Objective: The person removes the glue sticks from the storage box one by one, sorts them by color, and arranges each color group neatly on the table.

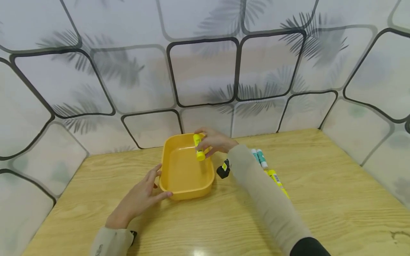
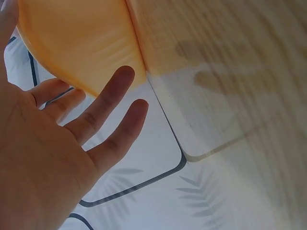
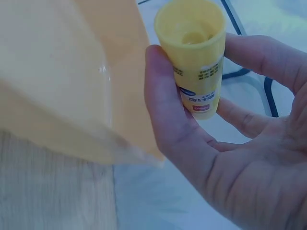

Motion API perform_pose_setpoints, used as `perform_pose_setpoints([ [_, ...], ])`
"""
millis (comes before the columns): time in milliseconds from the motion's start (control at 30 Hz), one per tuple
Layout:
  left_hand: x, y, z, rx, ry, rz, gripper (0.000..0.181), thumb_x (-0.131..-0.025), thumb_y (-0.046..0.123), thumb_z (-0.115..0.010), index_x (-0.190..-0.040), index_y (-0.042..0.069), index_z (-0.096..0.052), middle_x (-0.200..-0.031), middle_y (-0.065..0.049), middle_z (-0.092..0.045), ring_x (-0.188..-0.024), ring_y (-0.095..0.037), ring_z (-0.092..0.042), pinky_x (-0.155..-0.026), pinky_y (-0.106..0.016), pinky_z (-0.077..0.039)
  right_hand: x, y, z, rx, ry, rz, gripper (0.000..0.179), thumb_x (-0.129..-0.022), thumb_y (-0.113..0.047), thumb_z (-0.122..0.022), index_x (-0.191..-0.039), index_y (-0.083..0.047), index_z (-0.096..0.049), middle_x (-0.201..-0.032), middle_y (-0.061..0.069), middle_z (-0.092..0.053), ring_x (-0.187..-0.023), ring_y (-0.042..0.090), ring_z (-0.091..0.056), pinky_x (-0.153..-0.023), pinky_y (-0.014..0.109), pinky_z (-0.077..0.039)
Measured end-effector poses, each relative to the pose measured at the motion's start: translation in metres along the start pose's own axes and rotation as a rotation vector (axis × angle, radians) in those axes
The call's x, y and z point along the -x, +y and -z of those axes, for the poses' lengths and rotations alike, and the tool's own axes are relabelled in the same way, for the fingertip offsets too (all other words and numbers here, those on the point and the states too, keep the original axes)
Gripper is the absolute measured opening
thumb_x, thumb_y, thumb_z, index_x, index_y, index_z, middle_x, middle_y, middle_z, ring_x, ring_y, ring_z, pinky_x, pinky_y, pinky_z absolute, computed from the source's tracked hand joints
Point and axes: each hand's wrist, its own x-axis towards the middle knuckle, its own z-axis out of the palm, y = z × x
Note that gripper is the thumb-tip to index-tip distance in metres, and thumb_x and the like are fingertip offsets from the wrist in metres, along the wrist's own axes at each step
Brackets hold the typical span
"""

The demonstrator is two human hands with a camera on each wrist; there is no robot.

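My right hand (image 1: 215,140) pinches a yellow glue stick (image 1: 197,141) between thumb and fingers, tilted over the far right part of a yellow-orange plastic tray (image 1: 184,170). In the right wrist view the hollow end of the glue stick (image 3: 200,72) faces the camera, and a printed label shows on its side. Beside the tray's left wall is my left hand (image 1: 139,199), its thumb at the near left corner and its other fingers along the side. The left wrist view shows those fingers (image 2: 103,108) spread and loosely extended by the tray wall.
Two white and teal glue sticks (image 1: 260,158) lie right of the tray, beyond my right forearm. Yellow glue sticks (image 1: 277,179) lie nearer, partly hidden by the sleeve. A black wrist device (image 1: 223,169) hangs under my right wrist. A patterned curtain (image 1: 205,74) borders the wooden table (image 1: 320,199).
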Motion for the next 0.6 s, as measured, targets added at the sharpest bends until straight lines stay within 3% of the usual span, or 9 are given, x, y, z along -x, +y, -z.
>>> perform_pose_setpoints([
  [367, 0.000, 0.002, 0.001, -0.018, 0.023, -0.016, 0.095, -0.093, 0.054, -0.069, -0.159, 0.005, -0.021, -0.149, -0.024, -0.047, -0.101, -0.025, -0.065, -0.090, -0.057, -0.053, 0.015, 0.004, 0.023, 0.032, -0.008, 0.021, 0.076, -0.092, -0.002, -0.067, -0.157, -0.007, -0.029, -0.137, 0.027, -0.043, -0.102, 0.038, -0.063, -0.082, 0.046, -0.060],
  [600, -0.001, 0.002, 0.001, 0.007, 0.016, -0.011, 0.095, -0.093, 0.053, -0.070, -0.160, 0.006, -0.020, -0.149, -0.024, -0.047, -0.099, -0.024, -0.065, -0.087, -0.053, -0.055, 0.022, 0.010, 0.037, 0.033, 0.002, 0.027, 0.077, -0.092, -0.002, -0.066, -0.158, -0.006, -0.026, -0.137, 0.028, -0.042, -0.101, 0.035, -0.063, -0.081, 0.046, -0.060],
])
